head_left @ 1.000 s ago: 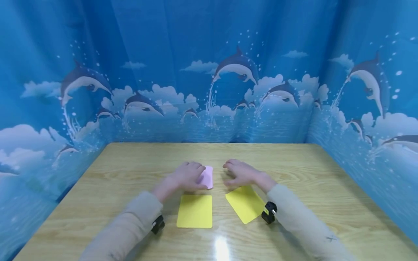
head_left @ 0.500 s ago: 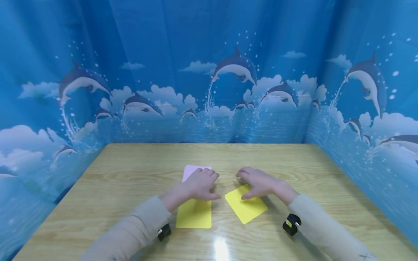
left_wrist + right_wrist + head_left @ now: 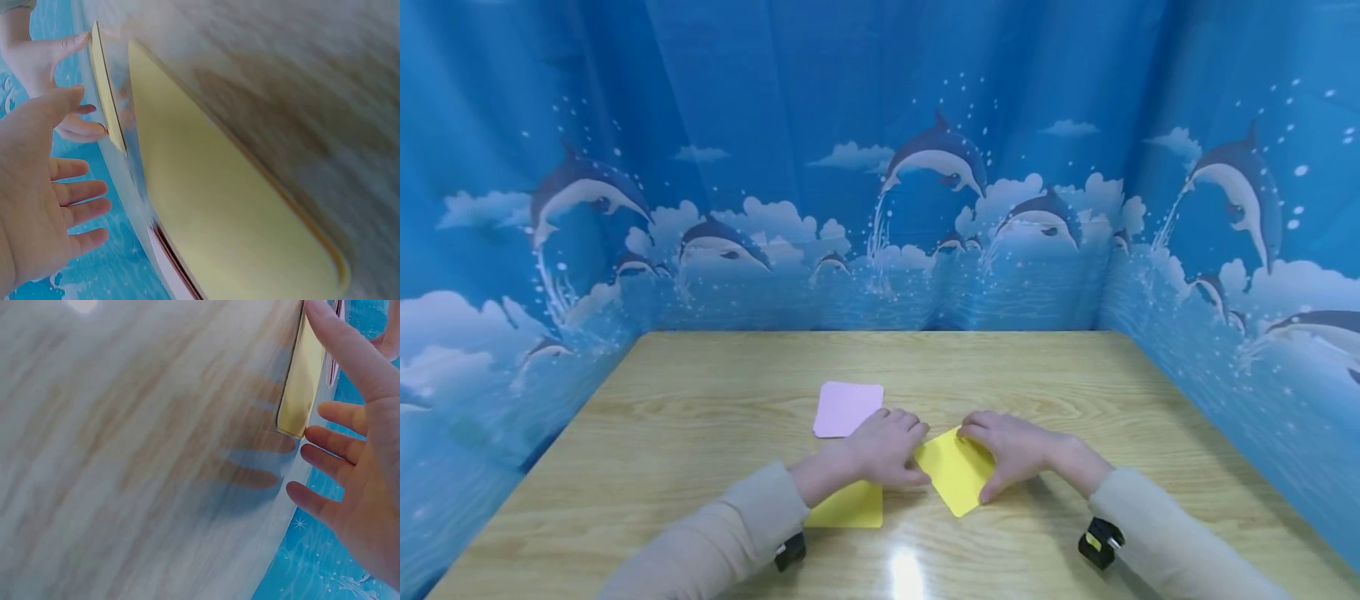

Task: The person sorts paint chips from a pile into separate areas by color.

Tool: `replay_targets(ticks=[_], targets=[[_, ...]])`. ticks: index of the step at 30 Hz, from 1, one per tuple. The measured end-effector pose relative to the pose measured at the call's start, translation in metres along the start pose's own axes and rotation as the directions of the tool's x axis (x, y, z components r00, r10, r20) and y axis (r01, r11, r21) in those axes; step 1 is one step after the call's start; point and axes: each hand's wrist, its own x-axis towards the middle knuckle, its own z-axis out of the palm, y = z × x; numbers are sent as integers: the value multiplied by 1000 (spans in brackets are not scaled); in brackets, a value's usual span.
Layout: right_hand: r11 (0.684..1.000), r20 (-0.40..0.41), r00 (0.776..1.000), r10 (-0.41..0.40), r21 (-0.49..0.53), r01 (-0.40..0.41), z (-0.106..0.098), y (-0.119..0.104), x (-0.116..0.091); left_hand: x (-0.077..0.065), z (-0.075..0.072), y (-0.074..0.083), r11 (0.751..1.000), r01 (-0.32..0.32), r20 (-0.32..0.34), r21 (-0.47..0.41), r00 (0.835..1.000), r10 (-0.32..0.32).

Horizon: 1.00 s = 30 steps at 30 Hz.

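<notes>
A yellow square card (image 3: 951, 473) with rounded corners lies turned at an angle on the table. My right hand (image 3: 1017, 450) spans it from the right, thumb at its near edge and fingertips at its far edge; in the right wrist view the middle fingertip meets the card's corner. Close by the card's left corner is my left hand (image 3: 883, 448), holding nothing, its fingers (image 3: 87, 190) spread in the left wrist view. Under my left wrist lies a second yellow square card (image 3: 856, 508), partly hidden. Behind it a pink square card (image 3: 844, 408) lies flat.
The wooden table (image 3: 722, 400) reaches back to a blue curtain (image 3: 820, 100) printed with dolphins, which also closes off both sides. A black wrist camera (image 3: 1101, 542) sits under the right sleeve (image 3: 1172, 533). Light glares on the table's front.
My left hand has moved right and nearer, off the pink card and across the left yellow card. The right hand has moved right and nearer, onto the angled yellow card.
</notes>
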Motion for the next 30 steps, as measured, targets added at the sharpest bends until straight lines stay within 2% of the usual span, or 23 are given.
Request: replay_targets(ticks=[5,9,12,17,23,30], targets=[[1000,8,1000,-14,-3,14,1,-1,-2,3,2,8,999,-36,1,2,999,36],[1000,17,1000,2,1,-2,0,-1,-4,7,3,15,999,-43,34,-8,998,43],[1000,-8,1000,-4,0,4,1,-1,-6,10,4,22,999,-40,61,-20,997,42],[1000,-31,999,13,2,-13,3,-2,-10,14,7,32,999,-39,81,15,996,38],[999,1,999,37,35,-37,3,-2,-12,16,9,41,1000,-11,105,22,994,8],[998,35,998,50,31,-51,-3,-3,-16,18,10,43,999,-27,98,26,995,24]])
